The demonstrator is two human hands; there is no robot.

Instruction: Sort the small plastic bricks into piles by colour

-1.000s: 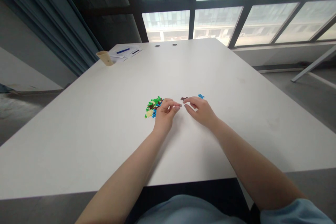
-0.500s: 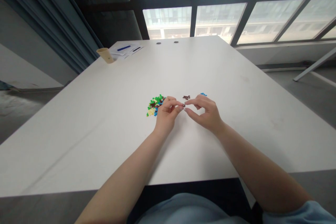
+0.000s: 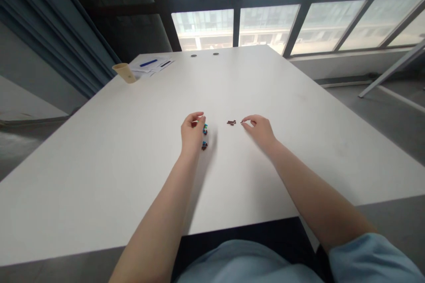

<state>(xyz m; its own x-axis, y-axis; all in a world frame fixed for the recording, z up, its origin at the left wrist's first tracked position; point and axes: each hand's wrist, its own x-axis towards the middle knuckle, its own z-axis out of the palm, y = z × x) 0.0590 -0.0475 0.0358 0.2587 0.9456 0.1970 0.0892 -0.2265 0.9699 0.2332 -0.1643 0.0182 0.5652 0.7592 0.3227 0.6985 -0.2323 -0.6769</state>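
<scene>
My left hand [image 3: 191,131] rests on the white table [image 3: 133,150] over a pile of small coloured bricks [image 3: 205,135]. It hides most of the pile; only a few blue and dark pieces show at its right edge. Its fingers are curled with thumb and forefinger together, and I cannot make out what they hold. My right hand [image 3: 260,128] lies to the right, pinching a tiny dark brick at its fingertips. A small brown brick assembly [image 3: 231,122] lies on the table between the hands, just left of the right fingertips.
A tan paper cup [image 3: 123,72] and papers with a blue pen [image 3: 149,63] sit at the table's far left corner. Two round cable holes [image 3: 205,55] mark the far edge. Large windows stand behind, a blue curtain hangs at left.
The hands, which met over a small brown piece, have separated. My left hand moved left onto the brick pile, and my right hand moved slightly right, beside the brown assembly.
</scene>
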